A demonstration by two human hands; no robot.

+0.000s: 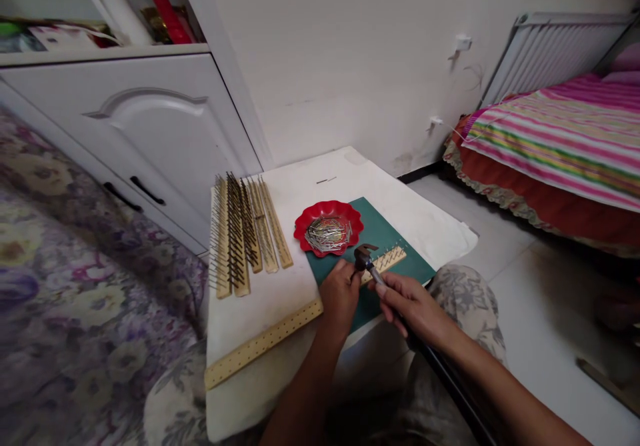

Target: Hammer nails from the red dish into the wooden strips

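Note:
In my right hand (406, 298) is a claw hammer (367, 259), gripped by its dark handle with the head low over a pale wooden strip (273, 333). My left hand (341, 294) lies across this strip, its fingers closed beside the hammer head; what they pinch is hidden. Left of my hand the strip shows rows of small holes; to the right, several nails (390, 257) stand up from it. The right part rests over a green mat (395, 233). Just beyond my left hand sits a red scalloped dish (301, 228) with many loose nails (327, 234).
Several wooden strips (250, 233) bristling with upright nails lie side by side at the table's left. A thin dark piece (323, 181) lies at the back of the white-covered table (345, 166). A cabinet (150, 126) stands at left, a bed (550, 146) at right.

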